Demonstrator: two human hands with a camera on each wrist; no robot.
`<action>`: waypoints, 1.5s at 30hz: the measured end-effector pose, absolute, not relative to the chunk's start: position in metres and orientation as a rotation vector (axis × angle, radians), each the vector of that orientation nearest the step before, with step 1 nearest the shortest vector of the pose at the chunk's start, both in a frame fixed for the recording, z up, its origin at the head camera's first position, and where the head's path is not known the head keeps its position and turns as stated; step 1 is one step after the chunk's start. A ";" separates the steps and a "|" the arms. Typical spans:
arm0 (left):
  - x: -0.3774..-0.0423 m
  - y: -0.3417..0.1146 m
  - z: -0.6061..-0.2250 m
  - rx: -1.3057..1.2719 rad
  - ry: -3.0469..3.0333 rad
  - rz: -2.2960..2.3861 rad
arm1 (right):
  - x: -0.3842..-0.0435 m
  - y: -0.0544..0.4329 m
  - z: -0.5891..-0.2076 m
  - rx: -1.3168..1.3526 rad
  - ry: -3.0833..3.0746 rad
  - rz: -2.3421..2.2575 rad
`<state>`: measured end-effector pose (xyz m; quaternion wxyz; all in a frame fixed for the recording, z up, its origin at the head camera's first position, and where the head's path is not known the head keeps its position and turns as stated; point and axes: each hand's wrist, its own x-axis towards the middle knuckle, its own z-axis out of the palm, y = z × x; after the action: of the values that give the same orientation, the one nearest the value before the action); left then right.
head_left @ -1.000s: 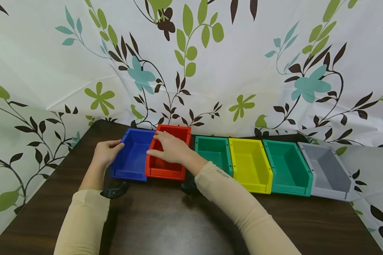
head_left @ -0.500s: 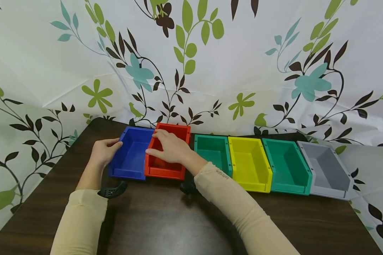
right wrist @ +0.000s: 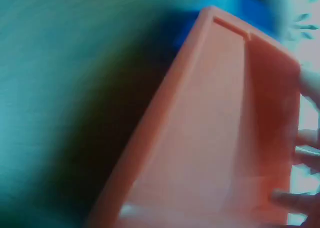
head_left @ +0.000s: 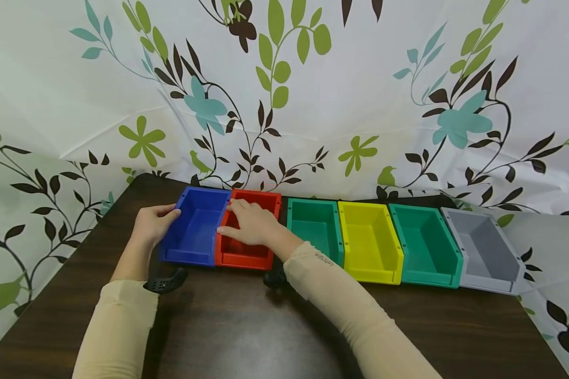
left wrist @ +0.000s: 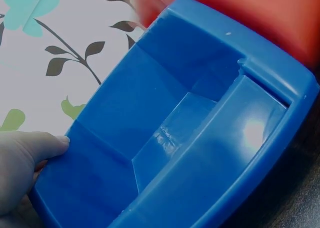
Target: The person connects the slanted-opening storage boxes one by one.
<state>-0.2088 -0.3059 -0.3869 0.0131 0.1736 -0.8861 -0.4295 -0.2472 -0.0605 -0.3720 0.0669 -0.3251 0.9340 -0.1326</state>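
An open-fronted blue plastic storage bin (head_left: 194, 229) stands at the left end of a row, with a red storage bin (head_left: 244, 255) right against its right side. My left hand (head_left: 153, 225) grips the blue bin's left wall, its thumb (left wrist: 56, 145) over the rim in the left wrist view. Across the red bin lies my right hand (head_left: 253, 223), holding its left wall where the two bins meet. In the blurred right wrist view, fingers (right wrist: 307, 160) show at the red bin's edge. No contents show in the blue bin; the hand covers part of the red one's inside.
Right of a narrow gap stand a green bin (head_left: 315, 223), a yellow bin (head_left: 371, 245), another green bin (head_left: 424, 247) and a grey bin (head_left: 483, 250). All are on a dark wooden table (head_left: 246, 321). A leaf-patterned cloth (head_left: 313, 131) hangs directly behind.
The red bin has come down beside the blue one, its rim now nearly level with the blue bin's. My right hand moved with it; my left hand keeps its hold.
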 end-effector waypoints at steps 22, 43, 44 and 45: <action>-0.209 -0.305 -0.387 0.580 -2.717 -1.385 | -0.243 -0.061 -0.389 -0.949 2.859 -0.403; -0.204 -0.294 -0.403 0.659 -2.464 -1.379 | -0.232 -0.052 -0.384 -0.943 2.900 -0.592; -0.204 -0.294 -0.404 0.656 -2.447 -1.383 | -0.230 -0.050 -0.383 -0.950 2.891 -0.624; -0.203 -0.293 -0.405 0.657 -2.436 -1.379 | -0.227 -0.048 -0.383 -0.959 2.881 -0.652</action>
<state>-0.2028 -0.2929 -0.4051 0.1327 0.2263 -0.8397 -0.4755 -0.2272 -0.0479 -0.3829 0.0179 -0.3087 0.9275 -0.2098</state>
